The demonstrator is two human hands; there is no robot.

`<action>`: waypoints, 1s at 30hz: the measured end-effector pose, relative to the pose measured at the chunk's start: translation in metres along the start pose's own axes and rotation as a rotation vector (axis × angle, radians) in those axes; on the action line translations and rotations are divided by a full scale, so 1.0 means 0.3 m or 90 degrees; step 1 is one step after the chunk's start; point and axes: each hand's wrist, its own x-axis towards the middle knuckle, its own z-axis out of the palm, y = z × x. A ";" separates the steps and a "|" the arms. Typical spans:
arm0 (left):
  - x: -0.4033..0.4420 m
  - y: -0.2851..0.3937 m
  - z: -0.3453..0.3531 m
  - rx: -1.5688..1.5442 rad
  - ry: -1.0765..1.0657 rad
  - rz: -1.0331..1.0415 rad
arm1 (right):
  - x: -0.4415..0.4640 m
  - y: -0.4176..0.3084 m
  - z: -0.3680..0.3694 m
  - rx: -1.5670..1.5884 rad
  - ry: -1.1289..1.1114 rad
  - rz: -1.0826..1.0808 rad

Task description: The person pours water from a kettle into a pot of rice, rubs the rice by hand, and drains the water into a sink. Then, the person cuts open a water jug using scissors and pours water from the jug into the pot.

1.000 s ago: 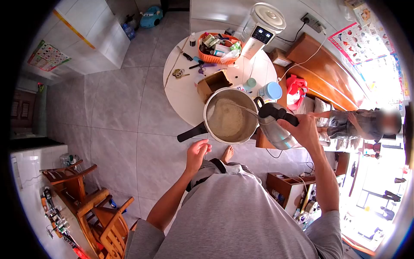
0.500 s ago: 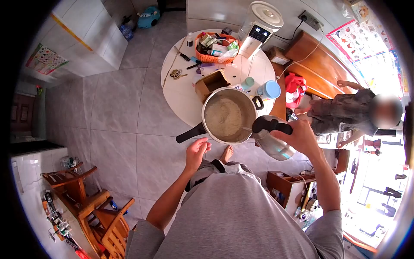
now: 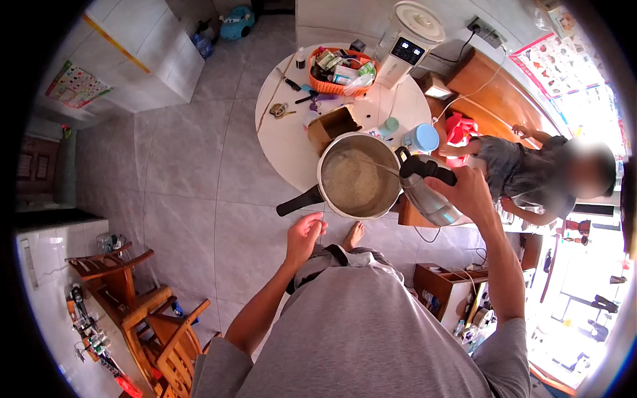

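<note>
My right hand (image 3: 468, 192) grips the black handle of a shiny metal kettle (image 3: 432, 204), tilted at the right rim of a deep metal pot (image 3: 323, 178). A thin stream of liquid runs from the kettle into the pot. Pale, grainy contents (image 3: 358, 180) cover the pot's bottom; I cannot make out their exact kind. The pot's long black handle (image 3: 298, 200) points left, towards me. Just below that handle, my left hand (image 3: 306, 233) is curled, with nothing visible in its fingers and apart from the pot.
On the round white table (image 3: 279, 142) are an orange basket (image 3: 328, 86) of small items, an open cardboard box (image 3: 328, 129), a blue-lidded container (image 3: 423, 138) and a water dispenser (image 3: 401, 56). Another person (image 3: 514, 166) is on the wooden bench at right. Wooden chairs (image 3: 142, 312) stand lower left.
The kettle's spout has risen slightly against the pot, and the stream shows longer. My left hand stays nearly still. The other person's arm and leg have shifted. The view has moved slightly.
</note>
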 end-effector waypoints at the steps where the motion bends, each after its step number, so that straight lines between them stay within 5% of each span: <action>1: -0.005 0.014 0.014 0.045 -0.020 0.037 | 0.000 0.024 0.010 0.000 0.003 0.001; 5: 0.001 0.074 0.074 0.120 -0.107 0.168 | -0.008 0.022 -0.008 -0.039 -0.061 0.058; 15: 0.010 0.289 0.220 0.211 -0.159 0.228 | -0.033 -0.056 -0.012 -0.032 -0.180 0.104; 18: 0.062 0.498 0.269 0.322 -0.436 0.220 | -0.035 -0.038 0.016 -0.003 -0.158 0.042; 20: 0.121 0.717 0.332 0.511 -0.650 0.349 | -0.022 -0.002 0.049 0.027 -0.136 -0.002; 22: 0.173 0.910 0.511 0.643 -0.955 0.364 | 0.000 0.011 0.051 0.000 -0.122 -0.064; 23: 0.193 0.967 0.613 0.471 -1.157 0.326 | 0.007 0.015 0.054 -0.020 -0.102 -0.106; 25: 0.315 1.008 0.845 0.331 -1.107 0.338 | 0.023 0.008 0.056 -0.060 -0.060 -0.179; 26: 0.376 1.029 0.958 0.263 -1.083 0.349 | 0.030 -0.022 0.041 -0.058 -0.131 -0.065; 28: 0.174 1.278 0.928 0.603 -0.615 0.148 | 0.018 -0.095 -0.004 -0.041 -0.204 0.097; 29: 0.210 1.216 0.979 0.429 -0.826 0.132 | 0.018 -0.083 0.007 -0.046 -0.201 0.096; 30: 0.244 1.164 1.022 0.239 -1.022 0.112 | 0.015 -0.057 0.034 0.039 -0.080 -0.069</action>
